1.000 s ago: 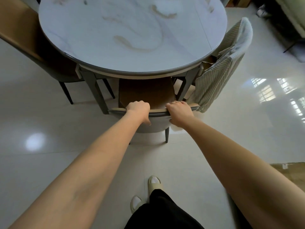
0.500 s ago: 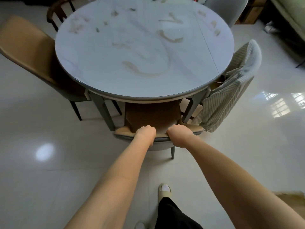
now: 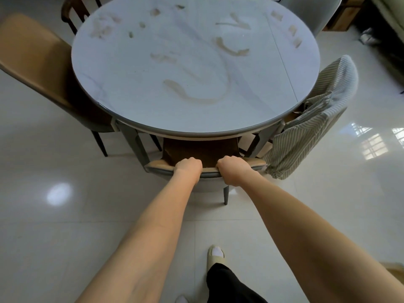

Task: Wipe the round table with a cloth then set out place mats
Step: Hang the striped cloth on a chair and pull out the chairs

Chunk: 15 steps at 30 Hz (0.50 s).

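Observation:
The round white marble table (image 3: 135,88) fills the upper middle of the head view, its top streaked with brown smears and crumbs. A tan chair (image 3: 256,163) is tucked under its near edge. My left hand (image 3: 188,167) grips the top rail of that chair's back, fingers curled over it. My right hand (image 3: 232,169) grips the same rail a little to the right. No cloth for wiping and no place mats are in view.
A tan chair (image 3: 32,60) stands at the table's left, a dark wooden chair (image 3: 70,9) behind it. A striped garment (image 3: 310,125) hangs over the chair at the right. A grey chair (image 3: 310,12) sits at the far side. Glossy tiled floor (image 3: 54,226) surrounds everything.
Both hands keep their grip on the chair back. The chair has slid further under the table, and my view has risen so more of the table top shows.

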Each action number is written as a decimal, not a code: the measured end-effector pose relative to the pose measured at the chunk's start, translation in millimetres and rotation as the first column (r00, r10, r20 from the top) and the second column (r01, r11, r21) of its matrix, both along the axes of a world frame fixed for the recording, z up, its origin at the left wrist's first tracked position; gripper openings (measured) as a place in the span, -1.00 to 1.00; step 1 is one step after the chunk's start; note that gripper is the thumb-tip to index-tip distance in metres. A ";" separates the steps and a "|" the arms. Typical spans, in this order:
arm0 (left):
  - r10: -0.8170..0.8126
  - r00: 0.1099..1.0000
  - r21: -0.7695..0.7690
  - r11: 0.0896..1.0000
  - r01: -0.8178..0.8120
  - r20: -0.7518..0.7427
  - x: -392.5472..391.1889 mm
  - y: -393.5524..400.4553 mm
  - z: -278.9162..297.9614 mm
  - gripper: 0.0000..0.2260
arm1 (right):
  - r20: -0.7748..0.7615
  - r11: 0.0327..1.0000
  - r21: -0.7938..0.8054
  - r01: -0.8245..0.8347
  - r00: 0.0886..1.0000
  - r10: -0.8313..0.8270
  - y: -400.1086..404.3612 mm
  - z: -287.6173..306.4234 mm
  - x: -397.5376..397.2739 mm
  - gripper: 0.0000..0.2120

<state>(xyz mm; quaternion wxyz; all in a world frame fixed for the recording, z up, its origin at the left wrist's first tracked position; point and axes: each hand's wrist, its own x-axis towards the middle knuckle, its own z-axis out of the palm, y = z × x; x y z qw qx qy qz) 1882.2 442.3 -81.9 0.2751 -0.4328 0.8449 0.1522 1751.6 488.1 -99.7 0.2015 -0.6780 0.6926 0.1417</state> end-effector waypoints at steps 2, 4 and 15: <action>0.005 1.000 -0.004 1.000 -0.005 0.000 1.1 -3.1 -1.4 -0.74 | 0.001 1.000 -0.003 -0.002 1.000 0.002 -3.8 -1.5 1.1 -0.77; 0.009 1.000 -0.008 1.000 -0.009 -0.005 1.5 -4.5 -2.7 -0.74 | -0.002 1.000 0.000 -0.001 1.000 0.001 -4.9 -1.7 1.7 -0.77; 0.004 1.000 -0.013 1.000 -0.004 0.000 1.2 -5.0 1.4 -0.76 | -0.009 1.000 -0.008 0.006 1.000 -0.006 -5.3 -2.3 2.0 -0.75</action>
